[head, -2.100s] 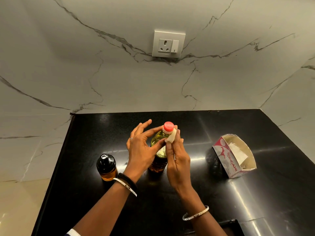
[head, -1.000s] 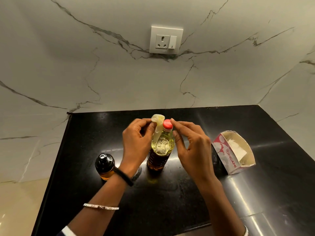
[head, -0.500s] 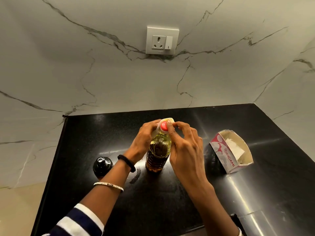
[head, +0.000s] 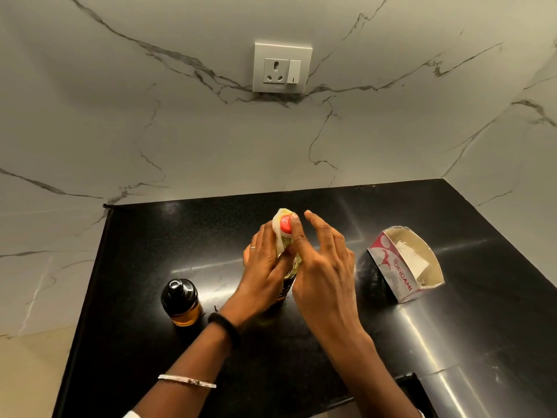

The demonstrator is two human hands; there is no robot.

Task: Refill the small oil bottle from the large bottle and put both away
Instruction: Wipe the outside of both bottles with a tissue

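Observation:
The large oil bottle [head: 290, 268] with a red cap [head: 285, 223] stands upright mid-counter, mostly hidden by my hands. My left hand [head: 265, 270] wraps the bottle's neck and holds a pale folded tissue [head: 278, 233] against it beside the cap. My right hand [head: 321, 267] is at the bottle's right side, its thumb on the neck and one fingertip touching the cap, the other fingers spread. The small oil bottle [head: 180, 301], amber with a black top, stands upright to the left, apart from both hands.
An open pink and white tissue box [head: 405, 265] sits on the black counter [head: 452, 342] at the right. Marble walls close the back and right sides, with a wall socket [head: 281, 67] above. The counter's left edge drops to a beige floor.
My left hand slid down from the cap to the neck, pressing the tissue against it. My right hand opened its fingers and shifted beside the neck. The view moved slightly.

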